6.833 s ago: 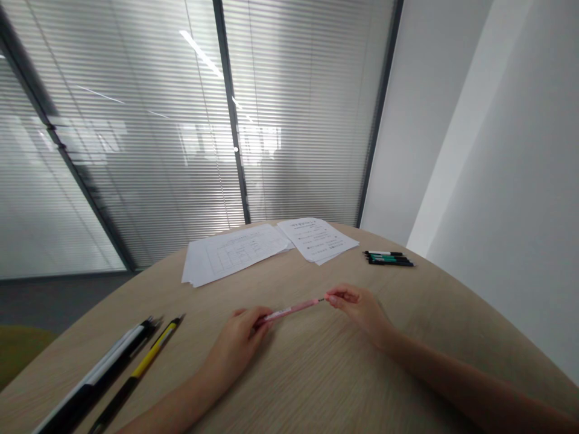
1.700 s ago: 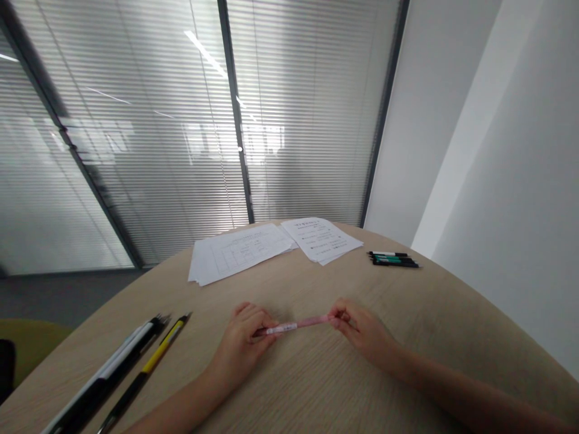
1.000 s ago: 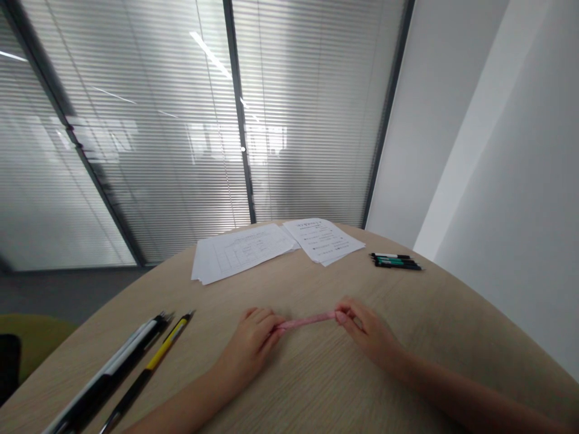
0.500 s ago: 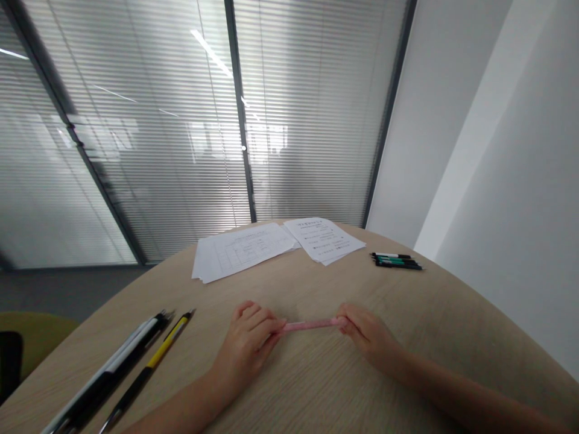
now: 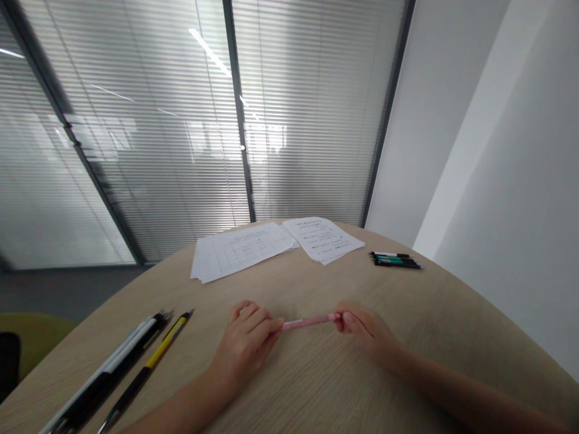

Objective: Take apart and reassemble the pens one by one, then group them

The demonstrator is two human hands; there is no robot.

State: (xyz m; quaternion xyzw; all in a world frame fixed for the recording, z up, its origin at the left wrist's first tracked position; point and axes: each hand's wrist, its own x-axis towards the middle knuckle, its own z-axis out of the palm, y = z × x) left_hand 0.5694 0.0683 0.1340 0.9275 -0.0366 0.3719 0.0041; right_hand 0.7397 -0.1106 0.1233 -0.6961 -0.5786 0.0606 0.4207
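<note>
- The left hand [image 5: 248, 342] and right hand [image 5: 364, 330] each pinch one end of a pink pen [image 5: 310, 322], held level just above the bench [image 5: 316, 392].
- At the left edge lie a yellow pen [image 5: 156, 355] and black-and-white pens [image 5: 113, 377].
- Farther off lie papers [image 5: 244, 248] and 3 markers [image 5: 395, 260].
</note>
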